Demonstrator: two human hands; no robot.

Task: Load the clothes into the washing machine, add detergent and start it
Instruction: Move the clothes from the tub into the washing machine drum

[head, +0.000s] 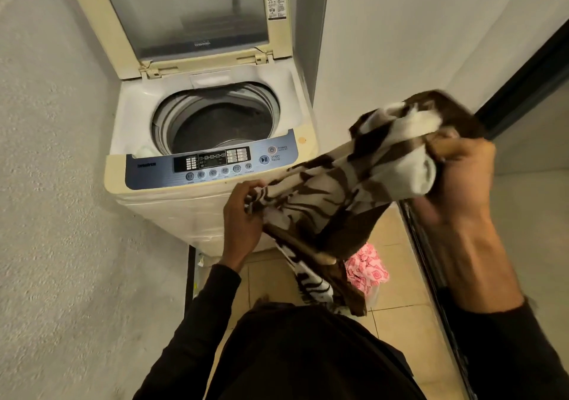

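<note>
1 cream top-loading washing machine (pixel 197 202) stands in the corner with its glass-paned lid (pixel 187 14) raised upright against the wall. Its round steel drum (pixel 215 122) is open; the inside is dark, and I cannot tell whether any clothes lie in it. A small white scrap (pixel 144 151) sits on the rim at the drum's front left. Along the front runs 1 blue-grey control panel (pixel 212 164) with 1 dark display and 1 row of round buttons.

1 brown-and-white striped cloth (pixel 323 196) hangs in the air in front of the machine and to its right, outside the drum. The left hand (pixel 243 214) is clenched on its lower bunched edge, just in front of the panel. The right hand (pixel 458 165) is closed on the upper bunched end, higher and further right, slightly blurred. The cloth's tail drops toward the tiled floor (pixel 400 332).

Low on that floor, behind the hanging tail, 1 pink-and-white patterned cloth (pixel 368 268) fills the top of a pale container whose body is mostly hidden.

Both sleeves are black.
</note>
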